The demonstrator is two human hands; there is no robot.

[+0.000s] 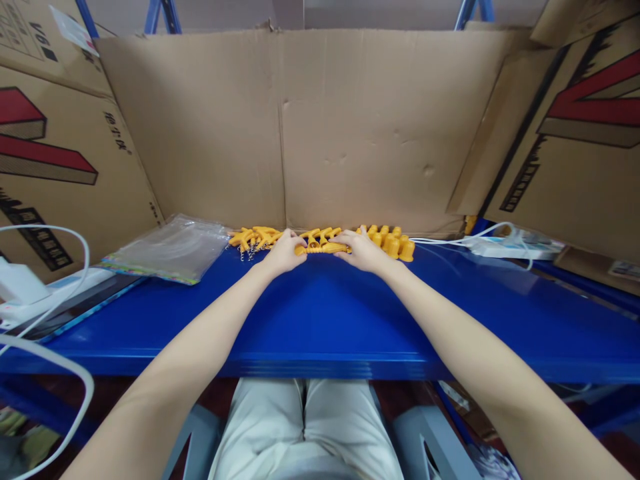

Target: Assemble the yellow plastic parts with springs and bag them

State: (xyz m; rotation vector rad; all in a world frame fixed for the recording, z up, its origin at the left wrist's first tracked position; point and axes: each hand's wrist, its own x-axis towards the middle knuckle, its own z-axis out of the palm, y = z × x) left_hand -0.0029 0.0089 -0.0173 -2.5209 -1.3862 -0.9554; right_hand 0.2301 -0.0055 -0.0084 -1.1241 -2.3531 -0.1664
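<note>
Both my arms stretch out to the back of the blue tabletop. My left hand (287, 254) has its fingers closed on the left end of a long yellow ribbed plastic piece (326, 249). At the other end of that piece, the fingers of my right hand (364, 252) close on it too. Just behind it lie several yellow curved plastic parts (320, 235). Yellow branched parts (255, 236) with small metal corkscrew-like coils (243, 254) are heaped beside my left hand. To the right of my right hand stand several yellow cup-shaped pieces (393, 244) in rows.
A cardboard panel (380, 127) walls off the back of the blue table (310, 313). Clear plastic bags (170, 250) lie at left, near a white power strip (55, 293) and cable. Another power strip (520, 248) is at right. Large cartons (60, 160) flank the sides.
</note>
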